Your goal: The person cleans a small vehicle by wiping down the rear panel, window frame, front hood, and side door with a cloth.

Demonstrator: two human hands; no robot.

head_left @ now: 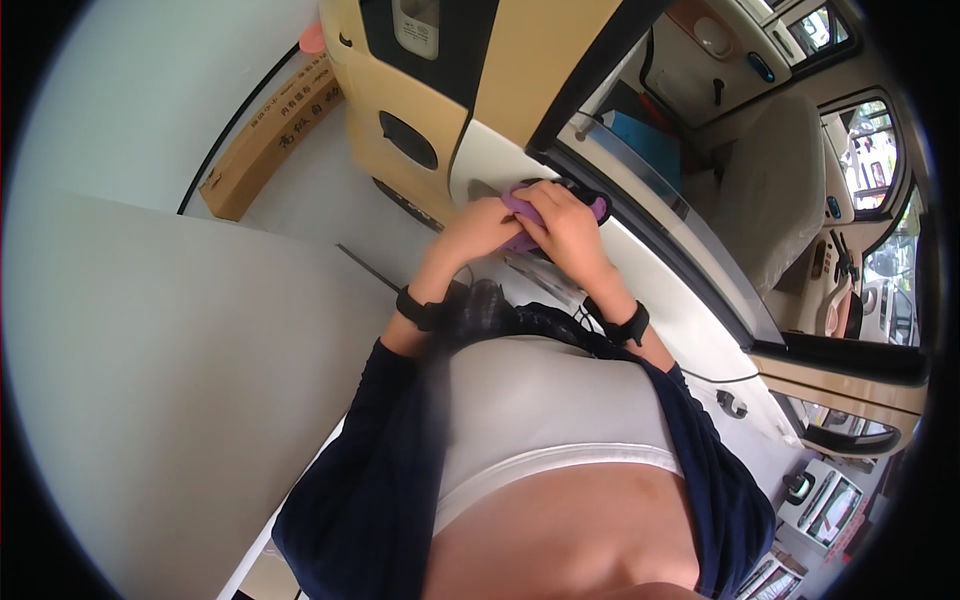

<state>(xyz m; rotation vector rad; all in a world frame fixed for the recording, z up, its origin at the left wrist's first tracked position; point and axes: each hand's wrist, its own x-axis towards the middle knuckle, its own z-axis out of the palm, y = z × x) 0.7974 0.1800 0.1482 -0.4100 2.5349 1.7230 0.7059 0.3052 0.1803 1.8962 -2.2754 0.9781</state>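
My left hand (484, 226) and my right hand (566, 222) meet on a crumpled purple cloth (524, 206). The fingers of both are closed on it, and some of the cloth shows past my right fingers. They are held close against the white door (685, 285) of a small cream-and-white car, just below its window. Beside the right fingers sits a black part (594, 190), mostly covered by the hand and the cloth, so its kind is unclear. Each wrist wears a black band.
Through the window opening a plastic-covered seat (765, 195) is visible. A side mirror (852, 437) sticks out at the right. Left of the car's tan rear panel lies a long cardboard box (265, 150). A large pale panel (190, 380) stands close on my left.
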